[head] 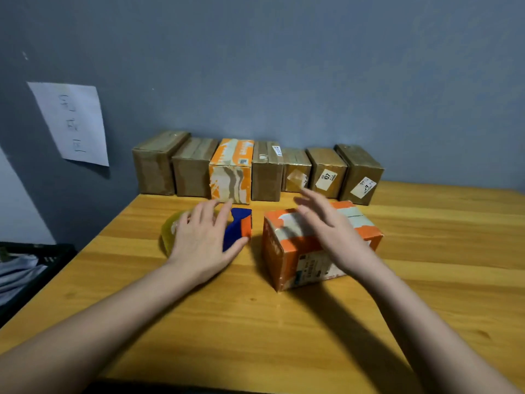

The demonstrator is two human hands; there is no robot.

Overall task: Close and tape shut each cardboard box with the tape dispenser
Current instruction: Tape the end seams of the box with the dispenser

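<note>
Left hand [203, 240] resting flat on tape dispenser [237, 227], right hand [329, 226] hovering open, empty, over closed orange box [301, 251] mid-frame; seven boxes [255, 169] along top look taped.

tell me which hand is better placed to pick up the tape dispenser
Left. The left hand already rests open on the tape dispenser; the right hand hovers over the orange box.

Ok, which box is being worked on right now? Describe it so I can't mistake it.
On the wooden table, seven boxes line the grey wall. The one in hand is the orange box, alone in front of that row, under the right hand. Unlike the row's orange box, it sits apart, angled, beside the tape dispenser.
</note>
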